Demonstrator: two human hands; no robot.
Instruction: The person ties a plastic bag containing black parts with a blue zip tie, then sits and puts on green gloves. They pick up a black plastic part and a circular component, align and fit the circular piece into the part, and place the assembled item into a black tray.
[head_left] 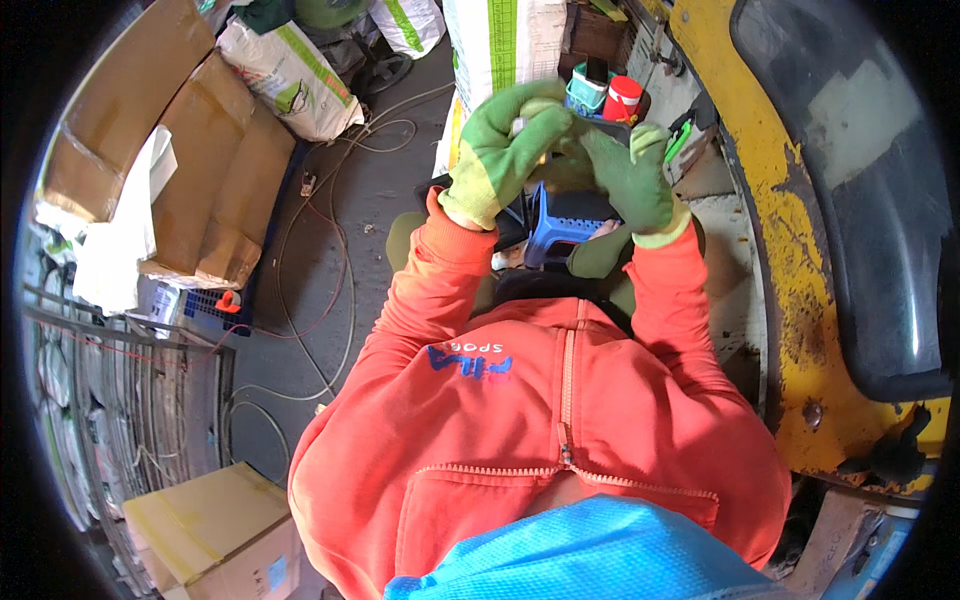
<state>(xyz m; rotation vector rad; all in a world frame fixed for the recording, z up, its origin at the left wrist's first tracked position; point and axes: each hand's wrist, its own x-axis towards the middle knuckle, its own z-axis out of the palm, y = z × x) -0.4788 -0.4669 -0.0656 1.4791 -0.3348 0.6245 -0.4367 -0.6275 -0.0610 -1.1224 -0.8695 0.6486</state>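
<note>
Both my hands wear green gloves with paler cuffs and are raised close together in front of me. My left hand (505, 150) is closed, its fingers curled inward. A small silvery bit (518, 126) shows between them, too little of it to name. Beside it, my right hand (632, 178) bends its fingers toward the left hand, thumb up; whatever lies in its grasp is hidden. Below the hands stands a blue plastic stool (548, 228), partly covered by dark things. Just beyond the right hand are a red tub (622, 98) and a teal basket (586, 92) holding a dark object.
On my right rises a worn yellow metal frame (775, 200) with a dark window (850, 190). Tall white sacks (503, 45) stand ahead. Cables (345, 250) loop over the grey floor at left, near large cardboard (190, 150) and a closed carton (215, 520).
</note>
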